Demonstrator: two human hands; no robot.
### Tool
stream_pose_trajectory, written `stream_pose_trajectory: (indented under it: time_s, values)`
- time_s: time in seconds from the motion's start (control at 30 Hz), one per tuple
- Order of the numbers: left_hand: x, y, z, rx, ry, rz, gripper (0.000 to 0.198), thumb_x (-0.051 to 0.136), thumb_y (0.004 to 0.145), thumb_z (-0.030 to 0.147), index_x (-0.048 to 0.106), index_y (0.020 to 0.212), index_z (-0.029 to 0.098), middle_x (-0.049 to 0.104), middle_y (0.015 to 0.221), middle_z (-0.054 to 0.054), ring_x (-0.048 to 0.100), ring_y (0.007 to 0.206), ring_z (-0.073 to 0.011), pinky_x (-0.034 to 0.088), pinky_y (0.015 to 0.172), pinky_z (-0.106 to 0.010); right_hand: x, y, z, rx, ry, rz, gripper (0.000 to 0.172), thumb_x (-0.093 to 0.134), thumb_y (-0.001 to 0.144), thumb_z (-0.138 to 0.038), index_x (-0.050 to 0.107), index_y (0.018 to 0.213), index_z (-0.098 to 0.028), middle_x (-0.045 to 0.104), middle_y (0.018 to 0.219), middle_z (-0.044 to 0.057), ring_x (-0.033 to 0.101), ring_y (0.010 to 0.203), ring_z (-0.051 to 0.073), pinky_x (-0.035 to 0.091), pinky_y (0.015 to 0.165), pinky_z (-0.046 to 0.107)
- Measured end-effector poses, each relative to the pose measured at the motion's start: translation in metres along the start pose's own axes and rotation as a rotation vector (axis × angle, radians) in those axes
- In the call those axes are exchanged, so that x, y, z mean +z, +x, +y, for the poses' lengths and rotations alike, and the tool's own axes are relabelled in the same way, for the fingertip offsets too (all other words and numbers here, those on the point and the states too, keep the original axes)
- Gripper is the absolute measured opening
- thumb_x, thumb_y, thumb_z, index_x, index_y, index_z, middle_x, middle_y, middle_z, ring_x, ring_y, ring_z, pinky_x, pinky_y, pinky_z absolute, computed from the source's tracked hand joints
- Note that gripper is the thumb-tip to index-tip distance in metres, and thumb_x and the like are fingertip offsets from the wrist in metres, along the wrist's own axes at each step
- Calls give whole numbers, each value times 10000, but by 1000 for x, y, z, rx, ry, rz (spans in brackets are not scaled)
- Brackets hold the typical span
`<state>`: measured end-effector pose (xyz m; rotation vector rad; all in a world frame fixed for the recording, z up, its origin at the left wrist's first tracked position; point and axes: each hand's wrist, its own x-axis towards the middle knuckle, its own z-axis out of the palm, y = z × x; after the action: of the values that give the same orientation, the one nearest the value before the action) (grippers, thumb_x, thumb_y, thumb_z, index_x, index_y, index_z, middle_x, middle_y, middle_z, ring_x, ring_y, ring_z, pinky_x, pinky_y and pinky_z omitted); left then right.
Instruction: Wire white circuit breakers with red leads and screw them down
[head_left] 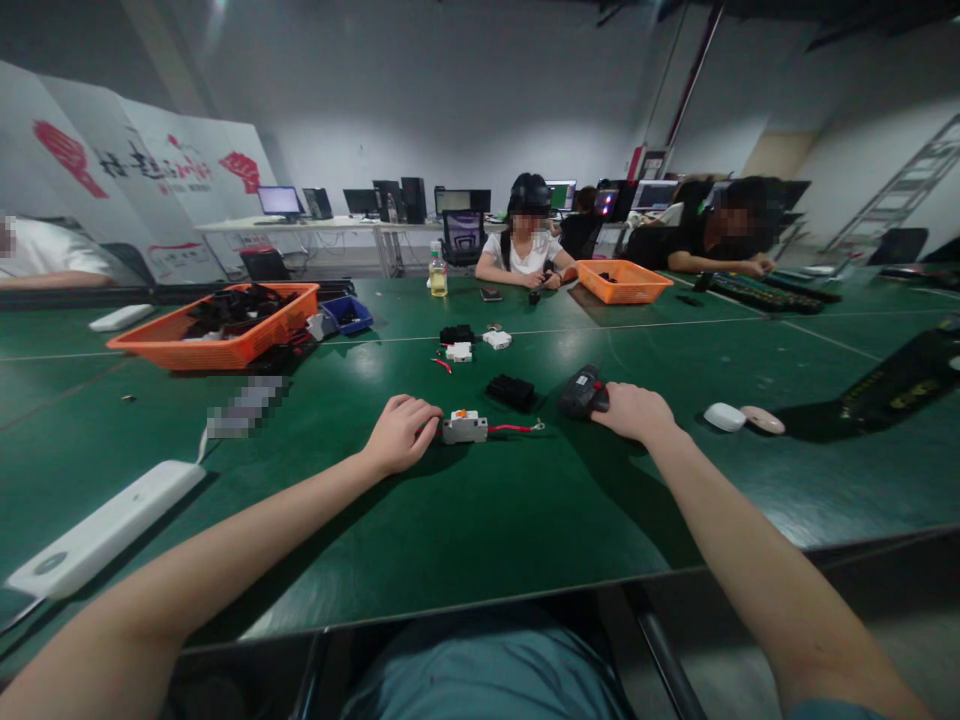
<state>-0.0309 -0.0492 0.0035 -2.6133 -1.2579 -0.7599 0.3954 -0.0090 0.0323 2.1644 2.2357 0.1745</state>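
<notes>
Teal clothing (487,670) is nearest; the green table (480,540) spreads from its near edge past the grip. The right hand (634,412) wraps a dark power tool (579,393); the left hand (403,435) curls just beside a white breaker (465,429), its hold impossible to tell. A black block (511,391) lies slightly beyond, between them; right of the tool, a white case (724,417).

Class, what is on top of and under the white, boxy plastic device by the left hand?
A small orange piece shows on top of the white, boxy plastic device. The device rests on the smooth green tabletop; its underside, and anything directly beneath it, is covered.
</notes>
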Motion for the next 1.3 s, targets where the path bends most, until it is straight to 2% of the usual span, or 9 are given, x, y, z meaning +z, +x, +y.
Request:
stream_pose_trajectory:
  time_s: [0.57,1.0,1.13,1.3]
  values:
    - [0,1,1,3,-7,10,302,357,1005,300,635,1070,204,705,1019,-50,615,957,-199,370,979,-423,4,1,1,38,42,5,577,546,849,-625,610,1123,-121,681,1057,202,677,954,335,494,799,415]
    - [1,1,0,4,-1,11,298,360,1006,306,635,1068,210,707,995,-47,627,943,-199,377,973,-424,8,3,2,24,69,-10,515,562,856,-563,578,1127,-126,653,1096,190,670,967,324,494,797,406]
    - [2,1,-1,-9,-8,8,302,362,1003,313,640,1069,216,706,996,-48,628,948,-199,378,981,-425,10,1,-1,7,44,11,549,548,878,-550,534,1217,-118,608,1159,204,657,996,322,489,812,403]
    - [3,1,-2,-26,-14,0,309,362,996,318,645,1073,220,707,997,-53,629,953,-203,382,993,-431,13,-3,-4,-30,-12,130,642,586,858,-471,430,1375,-125,571,1203,205,611,1052,345,470,857,422]
